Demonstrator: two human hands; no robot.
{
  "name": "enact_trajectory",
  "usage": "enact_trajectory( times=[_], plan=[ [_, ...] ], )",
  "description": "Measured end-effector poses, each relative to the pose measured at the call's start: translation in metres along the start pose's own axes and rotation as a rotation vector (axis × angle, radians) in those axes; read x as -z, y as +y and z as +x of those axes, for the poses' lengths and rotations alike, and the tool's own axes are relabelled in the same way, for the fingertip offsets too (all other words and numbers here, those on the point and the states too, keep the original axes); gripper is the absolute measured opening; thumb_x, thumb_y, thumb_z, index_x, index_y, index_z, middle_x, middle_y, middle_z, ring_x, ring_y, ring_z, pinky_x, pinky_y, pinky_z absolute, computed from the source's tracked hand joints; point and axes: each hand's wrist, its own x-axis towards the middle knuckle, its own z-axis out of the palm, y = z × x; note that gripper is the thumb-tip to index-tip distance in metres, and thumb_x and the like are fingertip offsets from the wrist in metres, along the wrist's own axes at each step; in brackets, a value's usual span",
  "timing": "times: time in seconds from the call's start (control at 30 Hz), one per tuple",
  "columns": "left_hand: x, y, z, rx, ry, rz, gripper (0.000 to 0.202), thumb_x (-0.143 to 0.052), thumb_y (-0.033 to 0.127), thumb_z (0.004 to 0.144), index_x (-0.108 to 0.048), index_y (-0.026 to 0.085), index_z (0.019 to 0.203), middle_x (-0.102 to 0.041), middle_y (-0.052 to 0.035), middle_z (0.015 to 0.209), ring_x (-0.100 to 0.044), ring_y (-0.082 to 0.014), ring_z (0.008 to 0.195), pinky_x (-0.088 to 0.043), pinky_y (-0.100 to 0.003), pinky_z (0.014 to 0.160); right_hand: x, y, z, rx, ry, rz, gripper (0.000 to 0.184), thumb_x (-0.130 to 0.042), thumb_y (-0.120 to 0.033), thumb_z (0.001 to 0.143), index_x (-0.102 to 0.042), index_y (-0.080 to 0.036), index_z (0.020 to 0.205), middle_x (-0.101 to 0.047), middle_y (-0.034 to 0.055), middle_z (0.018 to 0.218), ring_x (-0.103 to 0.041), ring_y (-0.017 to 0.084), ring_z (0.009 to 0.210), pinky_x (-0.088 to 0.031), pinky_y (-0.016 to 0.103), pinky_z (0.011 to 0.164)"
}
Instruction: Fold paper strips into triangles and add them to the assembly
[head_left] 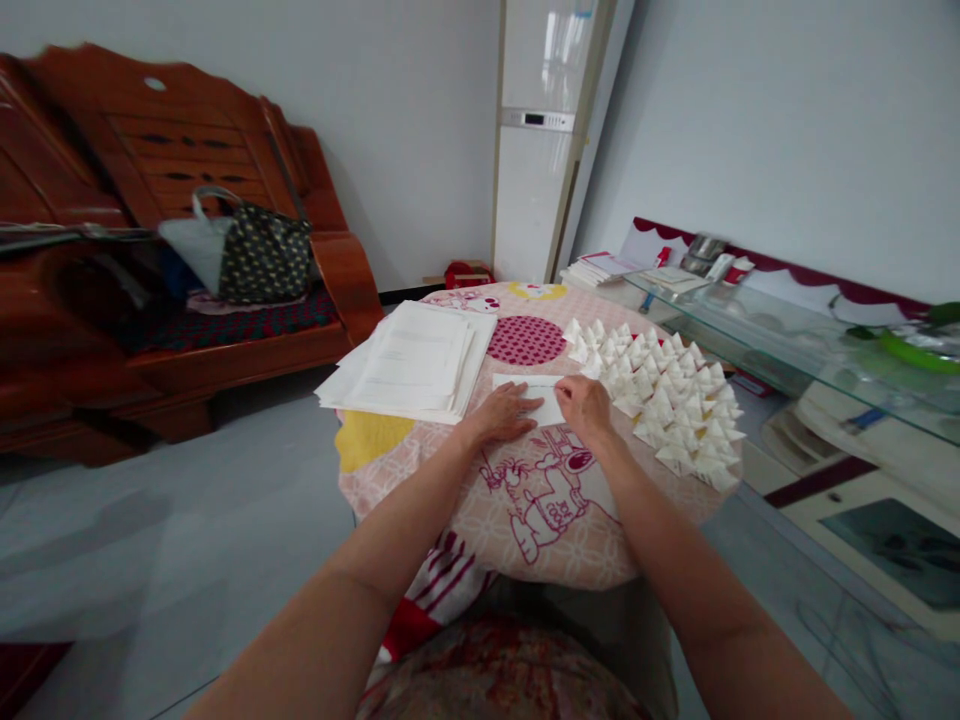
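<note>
A small white sheet of paper [549, 410] lies flat on the round cloth-covered table [457, 500], with what looks like a fold line across it. My left hand [506, 412] rests on the sheet's left part, fingers spread and pressing down. At the right end of the sheet, my right hand [586, 405] has its fingers pinched together on the upper edge. A stack of printed paper [412, 355] sits to the left of my left hand. Right of my right hand stand many folded paper pieces [660, 390] with pointed tips, set close together in rows.
A glass-topped cabinet [810, 345] runs along the right wall, holding papers, cups and a green tray [922, 350]. On the left, a wooden bench [187, 110] carries a dark patterned bag [266, 250]. A tall white air conditioner [534, 190] stands behind the table.
</note>
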Motion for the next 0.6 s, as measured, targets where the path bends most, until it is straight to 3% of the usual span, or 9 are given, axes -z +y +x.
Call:
enact_trajectory(
  times=[0.1, 0.23, 0.43, 0.6],
  plan=[
    [0.0, 0.001, 0.0, -0.003, -0.01, 0.015, 0.046, -0.063, 0.029, 0.091, -0.064, 0.026, 0.138, -0.051, -0.012, 0.153, -0.043, -0.0297, 0.145, -0.032, -0.044, 0.121, -0.005, -0.017, 0.001, 0.0, -0.184, 0.142, 0.021, -0.06, -0.015, 0.084, -0.081, -0.016, 0.087, -0.078, 0.0077, 0.086, -0.071, 0.019, 0.083, -0.048, 0.023, 0.071],
    [0.001, 0.002, 0.0, -0.007, -0.005, 0.002, 0.044, -0.063, 0.03, 0.091, -0.066, 0.028, 0.134, -0.053, -0.0111, 0.152, -0.046, -0.03, 0.143, -0.034, -0.044, 0.119, -0.018, -0.016, 0.004, -0.085, -0.334, 0.218, 0.021, -0.06, -0.01, 0.077, -0.081, -0.014, 0.078, -0.075, 0.0083, 0.07, -0.07, 0.018, 0.068, -0.049, 0.022, 0.066],
    [0.0, 0.0, 0.0, -0.008, 0.0, 0.007, 0.046, -0.061, 0.033, 0.092, -0.063, 0.029, 0.138, -0.053, -0.0101, 0.151, -0.044, -0.029, 0.144, -0.032, -0.044, 0.12, -0.032, 0.001, 0.007, -0.152, -0.394, 0.359, 0.015, -0.063, -0.008, 0.072, -0.077, -0.013, 0.075, -0.07, 0.004, 0.06, -0.06, 0.012, 0.047, -0.045, 0.02, 0.05],
    [-0.003, -0.003, 0.002, -0.041, -0.036, 0.065, 0.053, -0.056, 0.038, 0.095, -0.055, 0.023, 0.146, -0.048, -0.0119, 0.156, -0.042, -0.0289, 0.145, -0.031, -0.045, 0.12, -0.025, 0.013, 0.005, -0.244, -0.406, 0.338, 0.009, -0.065, -0.008, 0.073, -0.073, -0.012, 0.071, -0.064, 0.0017, 0.053, -0.053, 0.01, 0.042, -0.041, 0.019, 0.046]
  ],
)
